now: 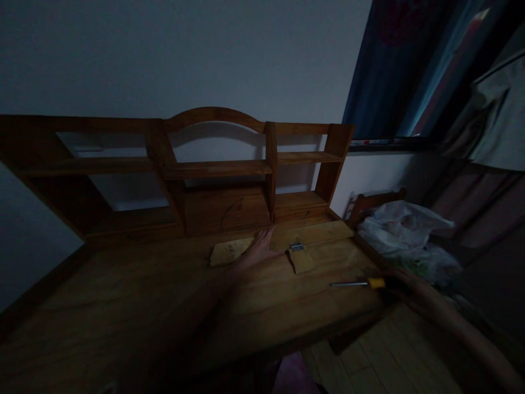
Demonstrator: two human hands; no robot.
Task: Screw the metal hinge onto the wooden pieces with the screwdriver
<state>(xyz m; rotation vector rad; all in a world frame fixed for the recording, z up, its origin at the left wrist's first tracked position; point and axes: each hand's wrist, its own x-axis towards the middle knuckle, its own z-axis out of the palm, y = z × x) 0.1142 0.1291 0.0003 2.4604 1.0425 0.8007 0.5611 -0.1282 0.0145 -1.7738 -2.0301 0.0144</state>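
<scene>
My left hand (262,250) lies on a long, flat tan strip (315,235) that looks like wood or cardboard. Its fingers point to the back and its thumb is spread toward a small metal hinge (297,247). The hinge sits where the strip meets a short tan piece (302,261) with a dark, rough edge. Left of the hand, another stretch of tan board (229,250) shows. Over the desk's right side, my right hand (397,282) is closed round a screwdriver (376,283) with a yellow handle, its shaft pointing left. Darkness blurs that hand's fingers.
All this is on a wooden desk (135,290) with a shelf unit (217,169) along its back, against a pale wall. White plastic bags (404,224) are piled on a chair (361,205) to the right. Above hangs a dark curtain (385,71) by the window.
</scene>
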